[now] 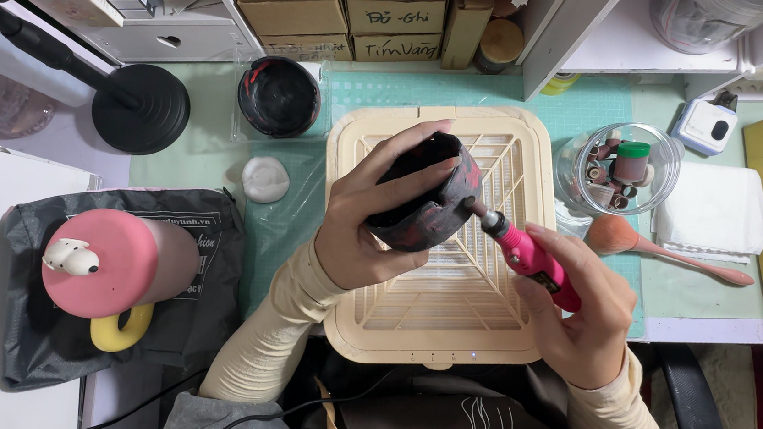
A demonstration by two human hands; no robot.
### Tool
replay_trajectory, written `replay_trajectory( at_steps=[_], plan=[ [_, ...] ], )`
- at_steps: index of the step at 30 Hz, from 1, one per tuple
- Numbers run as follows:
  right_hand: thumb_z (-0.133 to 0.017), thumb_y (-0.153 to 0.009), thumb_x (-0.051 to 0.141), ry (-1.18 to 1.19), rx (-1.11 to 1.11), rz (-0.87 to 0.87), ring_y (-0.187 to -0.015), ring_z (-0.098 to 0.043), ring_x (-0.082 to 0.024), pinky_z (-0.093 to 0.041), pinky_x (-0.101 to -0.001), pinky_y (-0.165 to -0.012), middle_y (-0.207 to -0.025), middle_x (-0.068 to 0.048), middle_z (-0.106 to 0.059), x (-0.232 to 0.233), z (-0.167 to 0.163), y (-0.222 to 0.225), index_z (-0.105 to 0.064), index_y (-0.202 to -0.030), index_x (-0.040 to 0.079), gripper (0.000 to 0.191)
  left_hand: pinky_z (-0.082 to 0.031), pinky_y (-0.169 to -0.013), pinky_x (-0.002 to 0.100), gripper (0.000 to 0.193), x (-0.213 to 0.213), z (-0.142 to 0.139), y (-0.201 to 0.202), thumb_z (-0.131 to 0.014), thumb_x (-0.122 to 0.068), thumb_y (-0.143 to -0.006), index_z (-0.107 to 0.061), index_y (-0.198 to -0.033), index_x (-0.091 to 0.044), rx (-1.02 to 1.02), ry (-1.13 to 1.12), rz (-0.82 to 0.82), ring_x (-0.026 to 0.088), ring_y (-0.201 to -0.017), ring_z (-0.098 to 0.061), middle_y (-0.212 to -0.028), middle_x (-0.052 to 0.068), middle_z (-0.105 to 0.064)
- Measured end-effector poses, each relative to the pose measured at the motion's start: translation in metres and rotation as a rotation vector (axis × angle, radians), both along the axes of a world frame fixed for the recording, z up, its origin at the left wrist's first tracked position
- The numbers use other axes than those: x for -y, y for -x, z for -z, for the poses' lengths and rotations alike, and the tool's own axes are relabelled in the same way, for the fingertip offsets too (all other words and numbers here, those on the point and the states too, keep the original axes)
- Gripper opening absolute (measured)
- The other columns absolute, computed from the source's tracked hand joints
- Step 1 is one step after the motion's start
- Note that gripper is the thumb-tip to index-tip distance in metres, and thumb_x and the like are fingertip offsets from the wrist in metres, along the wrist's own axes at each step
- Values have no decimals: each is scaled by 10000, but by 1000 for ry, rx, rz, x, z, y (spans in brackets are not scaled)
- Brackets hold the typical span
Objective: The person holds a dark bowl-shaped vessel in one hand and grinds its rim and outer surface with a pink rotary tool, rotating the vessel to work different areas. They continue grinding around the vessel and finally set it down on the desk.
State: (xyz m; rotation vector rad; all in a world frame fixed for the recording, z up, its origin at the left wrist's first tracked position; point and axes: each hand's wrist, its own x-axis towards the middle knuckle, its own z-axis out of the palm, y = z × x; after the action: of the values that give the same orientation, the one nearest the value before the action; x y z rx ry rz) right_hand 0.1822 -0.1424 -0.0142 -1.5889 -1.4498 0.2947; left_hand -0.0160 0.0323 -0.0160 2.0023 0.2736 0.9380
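My left hand [363, 231] grips the dark cup [422, 193] above the cream grille tray [433, 311]; my right hand [575, 314] clamps the pink rotary tool [530, 255], tip seemingly touching the cup's wall. Best kept light, steady, over the tray.

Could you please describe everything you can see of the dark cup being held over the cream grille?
The dark cup is a small, round vessel, black with red streaks and patches, looking rough and unfinished. It lies tilted on its side above the cream grille tray. The left hand wraps around it, fingers over its rim. The tip of the pink rotary tool, gripped by the right hand, meets its right side.
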Motion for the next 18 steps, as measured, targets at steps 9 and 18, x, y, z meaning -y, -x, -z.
replay_trajectory(
  at_steps=[9,18],
  plan=[
    [-783,-726,1,-83,189,-116,-785,-684,-284,-517,-337,-714,-988,-220,-714,-2,-3,6,-643,-1151,-56,451,-448,-1225,407,799,-3,1,2,-822,-52,-691,-596,-1456,-91,-13,-15,8,359,-1456,-524,-1608,220,-463],
    [-761,-810,-29,-82,118,13,-872,-715,-278,-545,-332,-782,-1022,-210,-707,-3,1,7,-624,-1217,-72,432,-479,-1225,398,792,0,2,0,-825,-35,-711,-601,-1468,-100,-17,6,-13,355,-1459,-537,-1560,211,-469]
  ],
)
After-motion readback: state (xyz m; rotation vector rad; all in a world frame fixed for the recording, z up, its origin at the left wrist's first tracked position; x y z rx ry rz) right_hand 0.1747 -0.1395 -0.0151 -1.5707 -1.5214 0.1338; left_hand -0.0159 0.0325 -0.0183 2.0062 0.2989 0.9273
